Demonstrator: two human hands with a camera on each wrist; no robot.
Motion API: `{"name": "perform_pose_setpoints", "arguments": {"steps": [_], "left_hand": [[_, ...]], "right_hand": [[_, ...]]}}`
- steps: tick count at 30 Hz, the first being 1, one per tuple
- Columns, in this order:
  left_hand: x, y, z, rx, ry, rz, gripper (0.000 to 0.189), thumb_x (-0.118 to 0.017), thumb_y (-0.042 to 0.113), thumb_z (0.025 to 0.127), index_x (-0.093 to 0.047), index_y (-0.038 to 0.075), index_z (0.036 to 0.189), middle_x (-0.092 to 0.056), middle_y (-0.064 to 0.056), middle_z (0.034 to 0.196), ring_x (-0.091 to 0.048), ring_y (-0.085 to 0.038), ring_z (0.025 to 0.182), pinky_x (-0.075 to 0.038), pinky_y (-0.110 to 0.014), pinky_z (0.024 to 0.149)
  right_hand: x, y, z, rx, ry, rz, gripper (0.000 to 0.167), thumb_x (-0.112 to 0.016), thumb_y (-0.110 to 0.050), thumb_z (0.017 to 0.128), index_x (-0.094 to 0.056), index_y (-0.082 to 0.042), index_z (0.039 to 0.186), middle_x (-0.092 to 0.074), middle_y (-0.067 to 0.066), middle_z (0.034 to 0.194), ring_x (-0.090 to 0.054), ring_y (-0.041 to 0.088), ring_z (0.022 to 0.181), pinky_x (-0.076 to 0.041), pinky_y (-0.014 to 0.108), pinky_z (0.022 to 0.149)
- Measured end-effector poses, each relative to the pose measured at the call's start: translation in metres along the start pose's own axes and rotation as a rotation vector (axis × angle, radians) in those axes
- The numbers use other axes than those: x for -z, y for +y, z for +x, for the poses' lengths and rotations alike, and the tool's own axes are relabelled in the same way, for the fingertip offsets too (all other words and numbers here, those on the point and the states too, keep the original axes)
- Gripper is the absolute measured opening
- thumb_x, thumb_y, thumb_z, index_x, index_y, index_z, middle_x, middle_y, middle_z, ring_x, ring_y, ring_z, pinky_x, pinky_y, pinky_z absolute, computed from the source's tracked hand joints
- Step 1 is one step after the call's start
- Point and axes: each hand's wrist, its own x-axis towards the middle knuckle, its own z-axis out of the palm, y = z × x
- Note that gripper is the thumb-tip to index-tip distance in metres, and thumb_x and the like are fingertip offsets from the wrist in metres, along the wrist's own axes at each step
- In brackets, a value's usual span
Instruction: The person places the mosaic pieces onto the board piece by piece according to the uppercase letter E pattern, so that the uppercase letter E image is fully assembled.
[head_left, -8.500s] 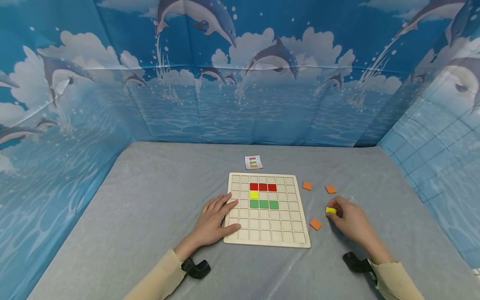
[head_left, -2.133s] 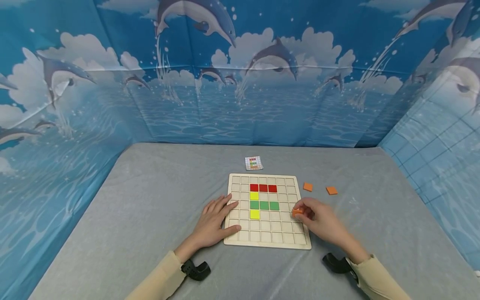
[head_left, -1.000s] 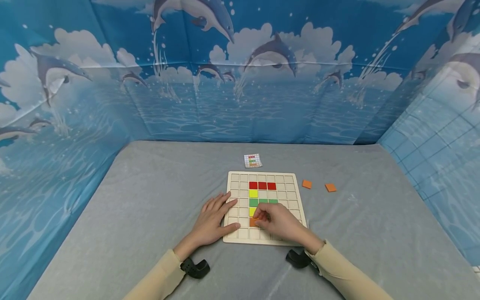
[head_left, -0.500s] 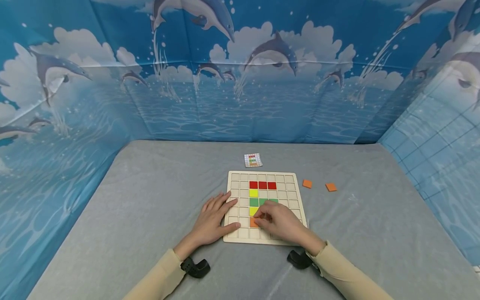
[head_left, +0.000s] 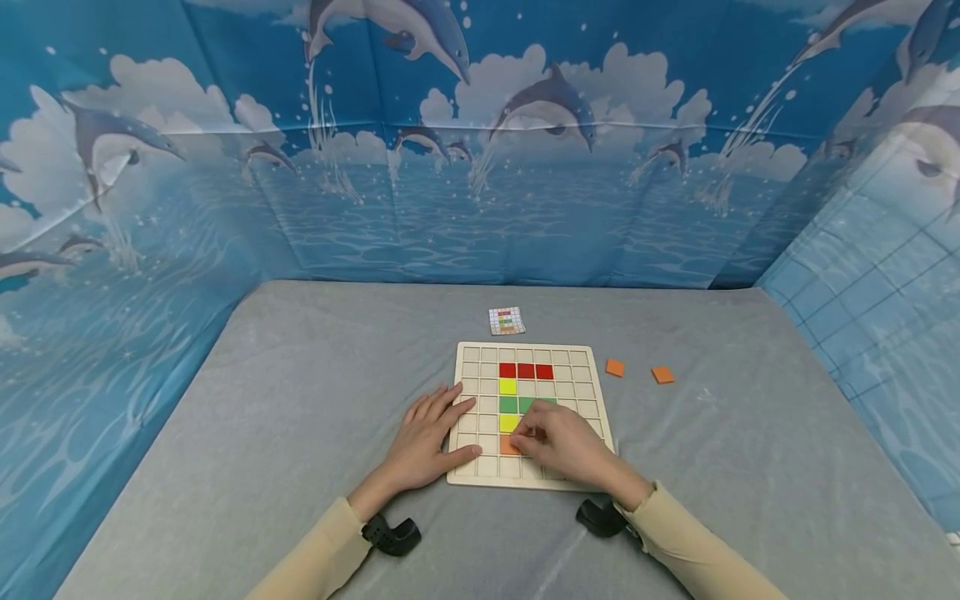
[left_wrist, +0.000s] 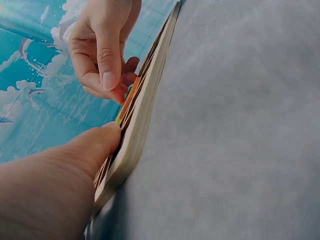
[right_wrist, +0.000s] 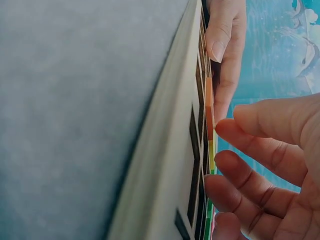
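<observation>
A pale wooden grid board (head_left: pixel 577 357) lies on the grey cloth. My left hand (head_left: pixel 423 442) rests flat with spread fingers over its left edge. An orange tile (head_left: pixel 507 445) sits in a lower cell of the board, partly covered by my right hand (head_left: pixel 562 442). In the right wrist view, the index fingertip touches that orange tile (right_wrist: pixel 209 102), the thumb lying close beside the index finger. Above it in the same column come a yellow tile (head_left: pixel 508 423), a green tile (head_left: pixel 508 405), another yellow tile (head_left: pixel 507 387) and a row of red tiles (head_left: pixel 526 371). The right hand overlaps the other green tiles.
Two loose orange tiles, a nearer one (head_left: pixel 615 367) and a farther one (head_left: pixel 663 375), lie right of the board. A small card (head_left: pixel 506 321) with a coloured grid pattern lies behind it. A blue dolphin-print curtain (head_left: pixel 480 208) stands around the table.
The right hand first held a yellow tile, now in the board's column. It then carried an orange tile leftward into the cell below. Over the last second it barely moves; the left hand stays.
</observation>
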Motion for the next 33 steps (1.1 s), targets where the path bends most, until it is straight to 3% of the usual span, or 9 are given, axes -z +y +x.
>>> {"name": "perform_pose_setpoints", "arguments": {"steps": [5, 11, 19, 23, 27, 33], "left_hand": [[0.000, 0.001, 0.001, 0.001, -0.003, 0.000, 0.068, -0.057, 0.050, 0.091, -0.041, 0.014, 0.145, -0.023, -0.007, 0.154, -0.015, -0.029, 0.141, -0.011, -0.050, 0.108], [-0.001, 0.000, 0.002, -0.010, -0.004, 0.011, 0.068, -0.056, 0.051, 0.091, -0.040, 0.014, 0.146, -0.023, -0.007, 0.154, -0.015, -0.030, 0.141, -0.012, -0.051, 0.108], [-0.001, 0.001, 0.000, -0.011, -0.001, 0.007, 0.068, -0.057, 0.050, 0.090, -0.041, 0.013, 0.145, -0.024, -0.008, 0.154, -0.016, -0.030, 0.141, -0.012, -0.052, 0.108], [-0.002, 0.000, 0.001, -0.017, 0.010, 0.015, 0.068, -0.057, 0.051, 0.090, -0.041, 0.014, 0.145, -0.024, -0.007, 0.154, -0.016, -0.030, 0.141, -0.013, -0.052, 0.107], [-0.005, -0.002, 0.001, -0.024, 0.021, 0.019, 0.067, -0.056, 0.051, 0.090, -0.042, 0.014, 0.145, -0.024, -0.007, 0.154, -0.016, -0.030, 0.141, -0.013, -0.052, 0.107], [-0.006, -0.002, -0.001, -0.017, 0.023, 0.018, 0.068, -0.057, 0.051, 0.090, -0.042, 0.014, 0.145, -0.024, -0.007, 0.154, -0.015, -0.030, 0.141, -0.012, -0.052, 0.107]], "right_hand": [[0.003, 0.005, 0.000, 0.004, 0.021, -0.005, 0.006, -0.074, -0.023, 0.084, -0.070, -0.024, 0.080, -0.052, -0.019, 0.076, -0.047, 0.002, 0.063, -0.041, 0.023, 0.057], [0.021, 0.026, 0.003, 0.002, 0.113, -0.029, 0.003, -0.075, -0.017, 0.083, -0.072, -0.016, 0.084, -0.056, -0.014, 0.077, -0.051, 0.006, 0.067, -0.045, 0.025, 0.060], [0.054, 0.070, -0.003, -0.190, 0.172, 0.012, 0.016, -0.064, -0.021, 0.093, -0.073, -0.007, 0.097, -0.063, 0.004, 0.090, -0.053, 0.015, 0.071, -0.042, 0.032, 0.056], [0.065, 0.085, -0.005, -0.277, 0.174, 0.016, 0.026, -0.065, -0.023, 0.092, -0.069, -0.001, 0.105, -0.062, 0.011, 0.093, -0.054, 0.021, 0.073, -0.043, 0.034, 0.058], [0.070, 0.096, -0.007, -0.337, 0.159, -0.017, 0.040, -0.069, -0.024, 0.089, -0.063, 0.005, 0.116, -0.060, 0.015, 0.096, -0.054, 0.025, 0.079, -0.042, 0.037, 0.063], [0.071, 0.106, -0.008, -0.423, 0.156, -0.111, 0.051, -0.069, -0.032, 0.089, -0.059, 0.003, 0.124, -0.056, 0.016, 0.093, -0.048, 0.026, 0.074, -0.036, 0.036, 0.059]]}}
